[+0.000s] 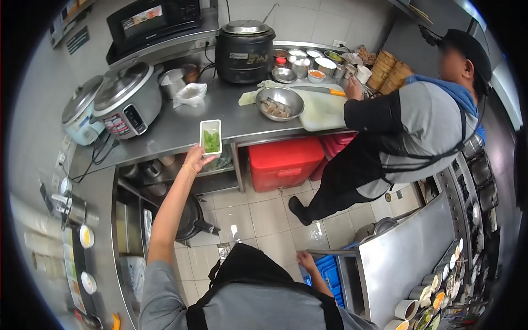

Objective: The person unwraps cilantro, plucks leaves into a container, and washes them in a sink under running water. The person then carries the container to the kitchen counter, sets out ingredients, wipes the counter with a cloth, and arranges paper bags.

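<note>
My left hand (pixel 196 158) is closed on a small white rectangular container (pixel 221 137) holding green leafy pieces (pixel 210 141). It is held out at the front edge of the steel counter (pixel 165 127). My right hand (pixel 307 260) hangs low beside the end of a metal bar (pixel 333 252), its fingers curled and nothing visible in them. On the counter, to the right of the container, a metal bowl (pixel 297 100) holds what looks like raw shrimp (pixel 275 108). A white cutting board (pixel 322 113) lies beside it, with an orange-handled knife (pixel 329 92).
A co-worker (pixel 423 126) stands at the counter on the right. A black soup warmer (pixel 244 55), rice cookers (pixel 125 99) and several ingredient tubs (pixel 316 76) line the back. A red cooler (pixel 285 162) sits below. A steel worktop (pixel 404 258) is at right.
</note>
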Tool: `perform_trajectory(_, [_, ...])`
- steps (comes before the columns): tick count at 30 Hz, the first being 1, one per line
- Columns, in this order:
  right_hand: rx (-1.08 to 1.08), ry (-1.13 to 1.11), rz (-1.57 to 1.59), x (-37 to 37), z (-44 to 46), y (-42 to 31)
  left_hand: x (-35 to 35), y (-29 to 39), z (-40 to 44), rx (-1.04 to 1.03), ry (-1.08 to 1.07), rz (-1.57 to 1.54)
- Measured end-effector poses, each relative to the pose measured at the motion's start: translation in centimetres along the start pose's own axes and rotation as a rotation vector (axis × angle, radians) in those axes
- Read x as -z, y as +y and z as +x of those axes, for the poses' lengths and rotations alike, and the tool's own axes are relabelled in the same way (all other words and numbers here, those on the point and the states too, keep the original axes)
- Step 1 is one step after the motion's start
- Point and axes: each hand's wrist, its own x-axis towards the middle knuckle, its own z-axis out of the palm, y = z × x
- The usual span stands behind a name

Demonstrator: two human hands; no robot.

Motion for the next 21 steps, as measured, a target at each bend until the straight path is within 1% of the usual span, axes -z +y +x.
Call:
perform_trajectory(1, [0.072,-0.059,0.093,-0.3,2.9,-4.3,-0.4,0.7,2.2,0.026,0.02,0.021])
perform_trajectory(3, [0.068,-0.085,0.193,-1.2,6.5,-12.7,-0.4,1.5,7.0,0.018,0.013,0.044])
perform_trajectory(4, [0.072,-0.104,0.181,-1.6,7.9,-13.8,0.0,1.4,9.0,0.025,0.009,0.06])
perform_trajectory(6, [0.088,-0.138,0.153,-2.3,10.8,-14.7,0.4,1.3,12.4,0.044,0.016,0.081])
perform_trajectory(7, [0.044,-0.194,0.12,-3.0,12.1,-14.2,0.3,1.7,14.3,0.041,0.013,0.088])
perform_trajectory(8, [-0.001,-0.251,0.084,-3.9,13.0,-12.4,0.2,1.9,15.8,0.075,0.069,0.083])
perform_trajectory(9, [-0.052,-0.312,0.049,-4.6,13.4,-10.6,0.3,2.3,16.8,0.079,0.039,0.084])
perform_trajectory(10, [0.181,-0.451,-0.35,-5.0,13.8,-9.5,0.4,2.7,17.6,0.087,0.012,0.085])
perform_trajectory(11, [-0.264,-0.561,-0.377,-5.6,12.9,-12.1,0.9,2.8,18.5,0.097,-0.014,0.089])
perform_trajectory(13, [-0.377,-0.683,-0.36,-5.1,9.8,-22.5,1.8,2.7,19.8,0.111,-0.064,0.088])
perform_trajectory(16, [-0.541,-0.501,-0.125,-7.8,8.9,-21.5,2.3,3.1,20.2,0.123,-0.117,0.119])
perform_trajectory(17, [-0.488,-0.531,-0.204,-8.6,9.9,-19.7,2.8,3.0,20.6,0.153,-0.125,0.112])
perform_trajectory(18, [-0.436,-0.562,-0.285,-9.6,11.9,-15.5,3.3,2.8,20.9,0.184,-0.132,0.105])
perform_trajectory(19, [-0.382,-0.594,-0.368,-10.1,13.2,-13.3,3.8,2.7,20.9,0.213,-0.138,0.095])
perform_trajectory(20, [-0.405,-0.587,-0.354,-9.7,14.7,-14.7,4.2,2.9,20.6,0.239,-0.15,0.082])
perform_trajectory(21, [-0.425,-0.542,-0.14,-9.4,17.0,-14.7,4.2,3.4,20.1,0.259,-0.162,0.064])
